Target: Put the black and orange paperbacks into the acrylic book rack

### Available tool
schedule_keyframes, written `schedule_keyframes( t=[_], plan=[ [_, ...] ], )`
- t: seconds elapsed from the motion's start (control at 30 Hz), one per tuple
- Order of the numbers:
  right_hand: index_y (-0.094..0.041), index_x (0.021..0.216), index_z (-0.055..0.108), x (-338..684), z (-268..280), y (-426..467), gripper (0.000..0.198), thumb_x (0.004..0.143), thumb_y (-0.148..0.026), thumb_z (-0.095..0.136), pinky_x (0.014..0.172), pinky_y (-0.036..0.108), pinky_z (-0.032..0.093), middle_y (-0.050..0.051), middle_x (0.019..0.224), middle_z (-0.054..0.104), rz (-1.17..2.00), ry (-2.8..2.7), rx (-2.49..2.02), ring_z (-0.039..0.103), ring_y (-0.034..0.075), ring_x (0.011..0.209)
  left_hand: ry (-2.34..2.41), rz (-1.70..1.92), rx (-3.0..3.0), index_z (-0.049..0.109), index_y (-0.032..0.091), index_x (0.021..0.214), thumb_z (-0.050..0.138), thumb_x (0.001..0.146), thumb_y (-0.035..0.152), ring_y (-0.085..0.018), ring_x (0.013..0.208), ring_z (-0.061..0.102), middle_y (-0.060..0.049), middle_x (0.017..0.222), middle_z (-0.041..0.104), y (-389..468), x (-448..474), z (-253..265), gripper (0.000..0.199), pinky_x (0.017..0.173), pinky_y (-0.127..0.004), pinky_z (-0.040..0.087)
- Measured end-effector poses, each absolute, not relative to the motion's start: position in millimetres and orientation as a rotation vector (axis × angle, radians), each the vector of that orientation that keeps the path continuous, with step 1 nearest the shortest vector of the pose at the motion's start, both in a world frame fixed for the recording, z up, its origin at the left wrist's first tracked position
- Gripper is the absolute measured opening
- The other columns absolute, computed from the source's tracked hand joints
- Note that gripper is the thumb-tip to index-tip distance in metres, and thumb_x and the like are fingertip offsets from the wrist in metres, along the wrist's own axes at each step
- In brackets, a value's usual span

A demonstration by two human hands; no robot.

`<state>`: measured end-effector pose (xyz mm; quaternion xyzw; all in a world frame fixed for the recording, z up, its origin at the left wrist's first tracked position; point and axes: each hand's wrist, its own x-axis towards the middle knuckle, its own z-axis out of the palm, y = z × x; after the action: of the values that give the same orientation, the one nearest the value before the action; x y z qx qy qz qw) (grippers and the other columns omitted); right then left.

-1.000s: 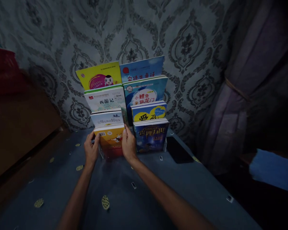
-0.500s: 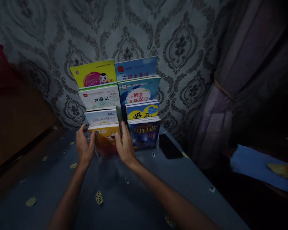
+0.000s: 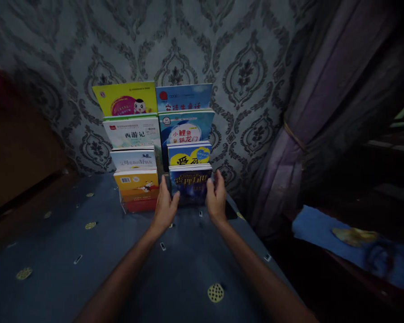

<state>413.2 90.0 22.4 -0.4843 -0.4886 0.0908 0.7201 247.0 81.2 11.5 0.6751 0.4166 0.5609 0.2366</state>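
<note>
Head view shows the left hand [image 3: 164, 207] and right hand [image 3: 216, 197], fingers spread, flanking a dark blue picture book [image 3: 190, 185]; whether they grip it cannot be told. The book stands upright, cover facing the camera, long axis vertical, front right in a tiered book rack [image 3: 161, 167] full of books. The rack sits on a blue spotted tablecloth [image 3: 87, 269] against patterned grey wallpaper [image 3: 256, 67], with a purple curtain [image 3: 306, 134] at right.
</note>
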Motion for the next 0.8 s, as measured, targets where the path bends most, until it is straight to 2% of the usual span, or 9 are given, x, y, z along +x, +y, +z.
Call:
schedule_keyframes(
  t=[0.2, 0.5, 0.8],
  plan=[
    [-0.018, 0.142, 0.055, 411, 8, 97, 0.065, 0.095, -0.060, 0.043, 0.118, 0.049, 0.034, 0.014, 0.147, 0.056, 0.311, -1.111, -1.098, 0.049, 0.029, 0.139, 1.038, 1.530, 1.760, 0.022, 0.023, 0.159, 0.054, 0.095, 0.045, -0.027, 0.154, 0.023, -0.010, 0.167, 0.024, 98, 247, 2, 0.075, 0.127, -0.045, 0.020],
    [-0.017, 0.147, 0.050, 408, 5, 96, 0.065, 0.095, -0.054, 0.045, 0.119, 0.049, 0.034, 0.013, 0.149, 0.054, 0.280, -1.118, -1.139, 0.046, 0.028, 0.142, 0.982, 1.543, 1.808, 0.033, 0.024, 0.155, 0.057, 0.093, 0.035, -0.027, 0.150, 0.033, -0.009, 0.161, 0.039, 101, 242, 1, 0.067, 0.125, -0.047, 0.024],
    [-0.017, 0.148, 0.048, 403, 5, 97, 0.064, 0.095, -0.051, 0.045, 0.119, 0.049, 0.034, 0.014, 0.151, 0.052, 0.251, -1.102, -1.143, 0.045, 0.028, 0.142, 1.024, 1.583, 1.811, 0.033, 0.021, 0.155, 0.053, 0.094, 0.037, -0.026, 0.151, 0.032, -0.011, 0.162, 0.037, 97, 247, 0, 0.065, 0.126, -0.045, 0.022]
  ],
)
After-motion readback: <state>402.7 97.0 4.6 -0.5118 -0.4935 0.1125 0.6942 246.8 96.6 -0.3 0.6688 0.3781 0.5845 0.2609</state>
